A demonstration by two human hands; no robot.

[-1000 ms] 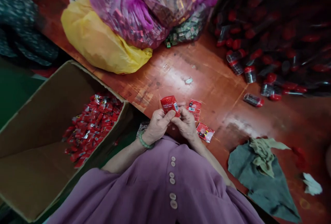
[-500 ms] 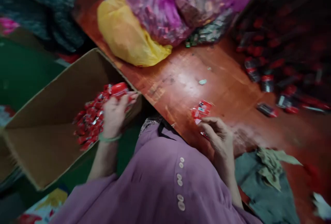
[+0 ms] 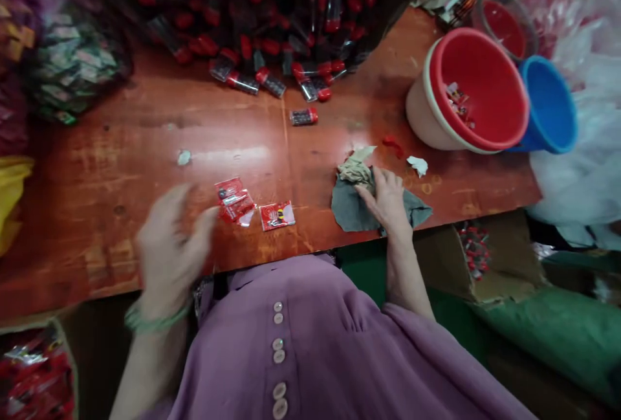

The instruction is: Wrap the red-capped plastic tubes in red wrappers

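My left hand (image 3: 172,239), blurred by motion, is over the table's front edge with thumb and fingers apart and nothing visible between them. Just to its right lie overlapping red printed packets (image 3: 235,201), and beside them a single red packet (image 3: 277,215). On the right, my right hand (image 3: 387,200) is on a grey cloth (image 3: 353,210), with a fold of it between thumb and fingers. A crumpled beige rag (image 3: 356,166) rests on that cloth, touching the hand's thumb side.
Many clear, red-capped cylinders (image 3: 303,116) are heaped at the back of the wooden table (image 3: 233,129). A red bucket (image 3: 485,87) and a blue bucket (image 3: 550,106) stand right. A carton of red packets (image 3: 36,375) is lower left, another carton (image 3: 514,258) lower right.
The view has swung right. My left hand has left the carton of red packets and is over the table. My right hand has gone from the red packets to the grey cloth.
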